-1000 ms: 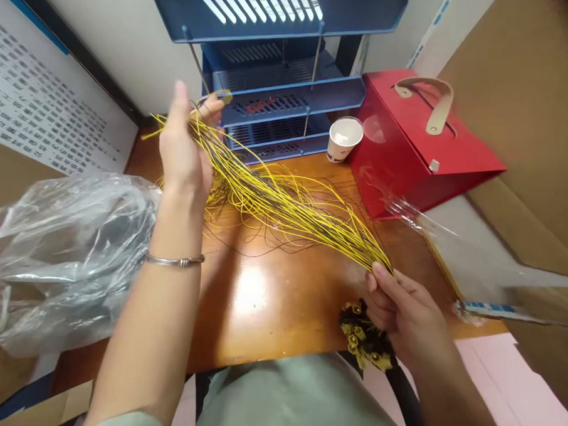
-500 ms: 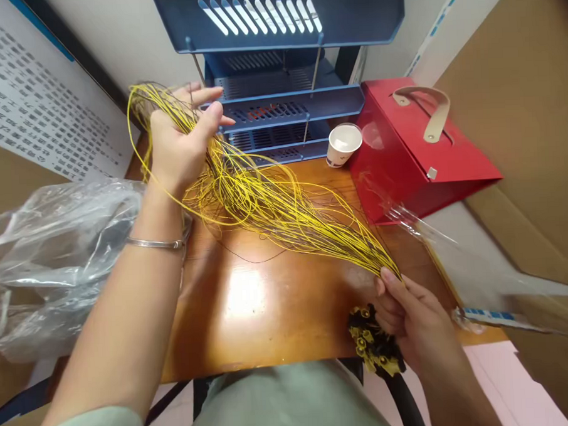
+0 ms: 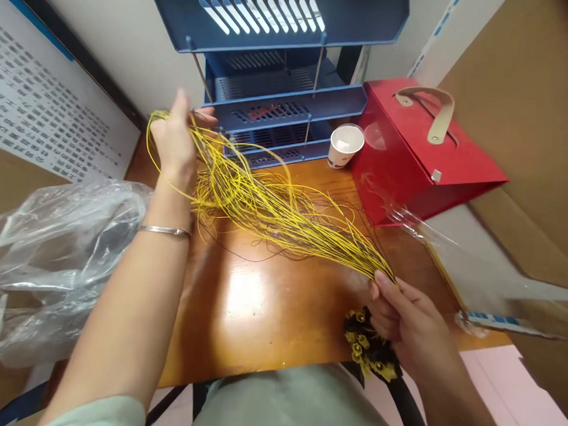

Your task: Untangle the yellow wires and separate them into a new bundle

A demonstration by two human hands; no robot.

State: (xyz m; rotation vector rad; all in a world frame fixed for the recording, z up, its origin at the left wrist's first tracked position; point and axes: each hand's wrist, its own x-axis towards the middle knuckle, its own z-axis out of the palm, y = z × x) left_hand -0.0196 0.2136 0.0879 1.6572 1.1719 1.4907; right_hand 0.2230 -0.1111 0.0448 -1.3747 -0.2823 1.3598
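Wooden desk (image 3: pixel 312 318) below: my right hand (image 3: pixel 413 314) clamps yellow wires (image 3: pixel 288 219) near one end, likely as anchor; my left hand (image 3: pixel 175 142), spread apart, supports their far loops.

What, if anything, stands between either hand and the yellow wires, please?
Nothing visible does: the right hand grips the near end of the yellow wires, and the left hand touches their far end. The cup stands beyond the wires, not in between.
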